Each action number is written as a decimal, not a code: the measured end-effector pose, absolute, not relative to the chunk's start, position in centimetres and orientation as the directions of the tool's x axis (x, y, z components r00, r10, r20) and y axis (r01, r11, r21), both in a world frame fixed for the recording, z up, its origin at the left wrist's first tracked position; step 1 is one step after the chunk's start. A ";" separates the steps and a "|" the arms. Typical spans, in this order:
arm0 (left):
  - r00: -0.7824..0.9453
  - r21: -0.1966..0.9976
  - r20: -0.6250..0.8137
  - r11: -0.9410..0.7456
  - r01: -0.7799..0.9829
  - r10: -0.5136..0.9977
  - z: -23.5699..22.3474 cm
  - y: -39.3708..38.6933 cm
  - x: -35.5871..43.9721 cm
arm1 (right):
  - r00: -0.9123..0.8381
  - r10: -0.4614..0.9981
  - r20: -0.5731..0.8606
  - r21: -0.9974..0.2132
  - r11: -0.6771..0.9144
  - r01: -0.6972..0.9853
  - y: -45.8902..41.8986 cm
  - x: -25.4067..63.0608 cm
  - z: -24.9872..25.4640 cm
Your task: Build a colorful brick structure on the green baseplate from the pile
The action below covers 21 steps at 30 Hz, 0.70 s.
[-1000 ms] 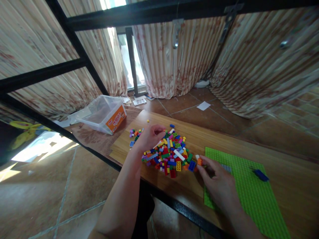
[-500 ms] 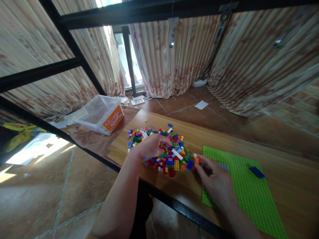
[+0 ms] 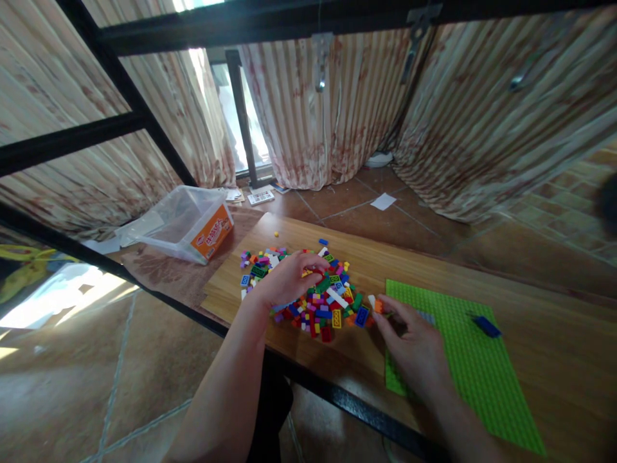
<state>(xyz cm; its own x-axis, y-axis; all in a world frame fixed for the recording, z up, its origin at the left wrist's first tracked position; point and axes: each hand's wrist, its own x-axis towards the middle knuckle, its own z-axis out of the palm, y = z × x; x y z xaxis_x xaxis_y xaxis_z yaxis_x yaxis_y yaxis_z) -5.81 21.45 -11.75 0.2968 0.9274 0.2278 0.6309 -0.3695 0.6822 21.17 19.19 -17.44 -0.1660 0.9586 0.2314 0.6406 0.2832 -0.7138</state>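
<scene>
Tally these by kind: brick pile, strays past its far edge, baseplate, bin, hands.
Multicoloured plastic brick pile: 1
Small yellow plastic brick and small blue plastic brick: 2
Green studded plastic baseplate: 1
Clear plastic bin with orange label: 1
Bare left hand and right hand: 2
Total: 7

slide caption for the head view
Left hand over a colourful brick pile; right hand pinching an orange brick near a green baseplate.
</scene>
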 end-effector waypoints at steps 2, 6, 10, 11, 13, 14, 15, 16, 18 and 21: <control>0.292 0.656 0.260 -0.390 0.646 0.920 -11.8 21.6 -5.7 | -0.131 0.959 0.251 -0.714 0.274 0.644 19.4 21.6 -16.9; 0.303 0.602 0.261 -0.400 0.691 0.916 -12.1 21.7 -5.7 | -0.001 0.959 0.284 -0.722 0.215 0.658 20.6 24.2 -15.8; 0.296 0.577 0.190 -0.350 0.738 0.936 -12.2 21.7 -5.7 | 0.090 0.970 0.226 -0.729 0.107 0.676 22.1 28.2 -15.8; 0.294 0.573 0.172 -0.338 0.746 0.940 -12.2 21.7 -5.6 | 0.073 0.976 0.205 -0.714 0.098 0.694 22.3 29.1 -16.0; 0.292 0.568 0.145 -0.321 0.758 0.945 -12.0 21.6 -5.5 | 0.038 0.982 0.186 -0.668 0.098 0.737 22.6 30.4 -16.5; 0.289 0.566 0.138 -0.314 0.762 0.947 -11.9 21.6 -5.5 | 0.018 0.984 0.178 -0.643 0.102 0.759 22.7 30.8 -16.7; 0.287 0.564 0.131 -0.309 0.766 0.949 -11.8 21.6 -5.5 | 0.002 0.985 0.174 -0.617 0.108 0.779 22.7 31.1 -16.9; 0.286 0.563 0.126 -0.306 0.768 0.950 -11.8 21.6 -5.5 | -0.016 0.985 0.169 -0.595 0.115 0.795 22.7 31.3 -17.1; 0.287 0.567 0.125 -0.305 0.765 0.950 -11.8 21.6 -5.4 | -0.053 0.985 0.163 -0.566 0.138 0.812 22.7 31.5 -17.3; 0.281 0.572 0.134 -0.306 0.761 0.950 -11.9 21.7 -5.4 | -0.116 0.980 0.160 -0.556 0.186 0.810 22.7 31.7 -17.5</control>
